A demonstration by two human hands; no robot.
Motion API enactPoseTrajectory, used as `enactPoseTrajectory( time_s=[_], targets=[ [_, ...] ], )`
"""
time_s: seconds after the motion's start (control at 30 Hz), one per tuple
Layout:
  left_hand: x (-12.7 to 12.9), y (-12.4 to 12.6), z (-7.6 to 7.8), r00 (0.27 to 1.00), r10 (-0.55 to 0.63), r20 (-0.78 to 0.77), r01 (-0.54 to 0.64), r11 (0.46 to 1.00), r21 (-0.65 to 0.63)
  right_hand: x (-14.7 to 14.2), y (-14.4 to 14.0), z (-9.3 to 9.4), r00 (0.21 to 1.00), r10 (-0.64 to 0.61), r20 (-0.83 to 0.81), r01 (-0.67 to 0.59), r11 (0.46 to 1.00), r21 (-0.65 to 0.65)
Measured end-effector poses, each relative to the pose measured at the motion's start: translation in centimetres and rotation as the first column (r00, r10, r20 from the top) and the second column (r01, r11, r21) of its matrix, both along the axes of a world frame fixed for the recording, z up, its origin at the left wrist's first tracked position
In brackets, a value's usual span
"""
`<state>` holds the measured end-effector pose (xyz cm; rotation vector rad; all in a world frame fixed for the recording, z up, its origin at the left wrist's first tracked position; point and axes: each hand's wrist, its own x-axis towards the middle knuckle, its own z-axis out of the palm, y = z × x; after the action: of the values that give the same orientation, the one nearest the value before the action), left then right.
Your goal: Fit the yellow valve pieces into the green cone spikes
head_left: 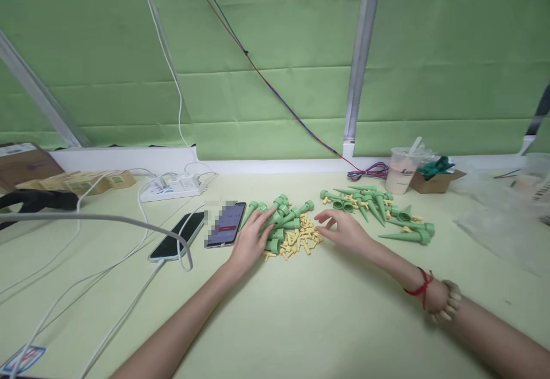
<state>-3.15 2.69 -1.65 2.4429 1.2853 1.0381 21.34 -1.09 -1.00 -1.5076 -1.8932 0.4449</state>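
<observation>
Green plastic spikes with cup-shaped ends (279,213) lie in a heap near the table's middle. My left hand (251,238) rests over the near-left side of this heap, fingers stretched out and thumb apart, touching the spikes. Small yellow plastic pieces (301,240) are spread in a loose pile just right of the heap. At that pile's right edge is my right hand (344,231), its thumb and fingers apart with nothing visible between them. Behind it lies a second group of green spikes (373,201), several with yellow pieces beside or on them.
Two phones (178,238) (227,224) lie left of the heap. White cables (124,261) run across the left side to a power strip (174,188). A drink cup (400,171), a small cardboard box (436,181) and clear plastic bags (507,213) stand at the right.
</observation>
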Motion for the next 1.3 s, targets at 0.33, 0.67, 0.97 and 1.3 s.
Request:
enactPoseTrajectory(
  time_s=[0.33, 0.67, 0.97, 1.3],
  targets=[
    [-0.2, 1.4, -1.1, 0.995, -0.101, -0.029, 0.103, 0.991, 0.085, 5.5, 3.3, -3.3, 0.823, -0.407, 0.396, 0.320, 0.909, 0.268],
    [-0.1, 1.0, -1.3, 0.993, -0.069, -0.099, 0.083, 0.985, 0.152, 6.4, 6.2, -3.6, 0.749, -0.491, 0.445, 0.410, 0.871, 0.271],
    [1.2, -1.6, -0.9, 0.993, -0.101, -0.065, 0.111, 0.979, 0.174, 6.5, 5.1, -2.3, 0.812, -0.534, 0.234, 0.471, 0.838, 0.276],
    [3.0, -5.1, -1.1, 0.956, -0.284, 0.072, 0.281, 0.958, 0.059, 0.5, 1.3, -0.1, 0.512, -0.334, -0.791, 0.293, 0.934, -0.205]
  ],
)
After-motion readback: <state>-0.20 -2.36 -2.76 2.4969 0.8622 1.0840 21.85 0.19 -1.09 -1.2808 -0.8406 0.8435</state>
